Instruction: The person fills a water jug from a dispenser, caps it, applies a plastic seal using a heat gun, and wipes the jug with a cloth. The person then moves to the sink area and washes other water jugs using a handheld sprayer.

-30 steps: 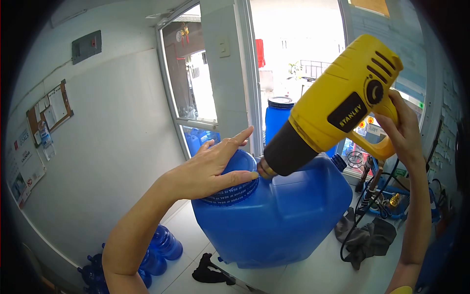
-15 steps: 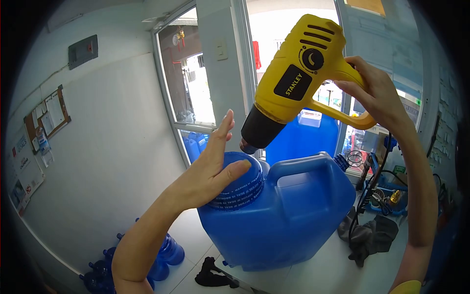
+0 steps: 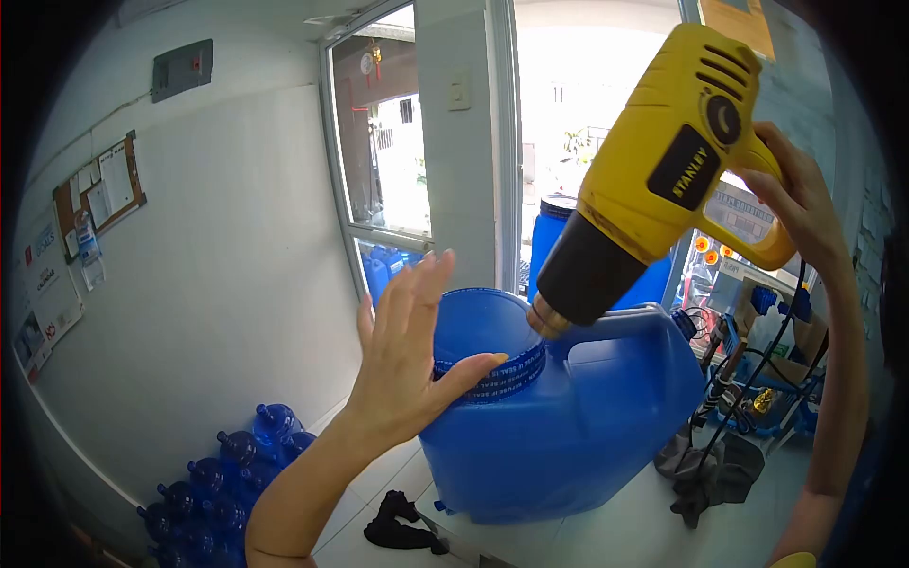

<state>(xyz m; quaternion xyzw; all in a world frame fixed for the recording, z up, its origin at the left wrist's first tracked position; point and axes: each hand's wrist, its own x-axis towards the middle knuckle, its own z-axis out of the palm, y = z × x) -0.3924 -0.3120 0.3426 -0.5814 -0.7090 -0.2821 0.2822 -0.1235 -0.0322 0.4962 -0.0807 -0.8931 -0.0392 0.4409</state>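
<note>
My right hand (image 3: 800, 194) is wrapped round the handle of a yellow and black heat gun (image 3: 653, 161). The gun tilts down to the left, its metal nozzle close to the right side of the cap of a large blue water jug (image 3: 559, 435). A printed blue seal band (image 3: 507, 381) circles the wide cap (image 3: 483, 317). At the cap's left side is my left hand (image 3: 402, 355), fingers stretched up and thumb pointing across the band; whether it touches the band I cannot tell. The jug stands upright on a white surface, its moulded handle to the right.
Several blue round bottles (image 3: 222, 483) stand on the floor at lower left. A black cloth (image 3: 402, 525) lies in front of the jug, a grey cloth (image 3: 710, 469) to its right. Cords and tools crowd a blue basket (image 3: 757, 407). A blue drum (image 3: 549, 237) stands behind.
The heat gun has swung right and down, its nozzle shifting from above the cap to its right side. My left hand's fingers have spread. The whole view has shifted slightly.
</note>
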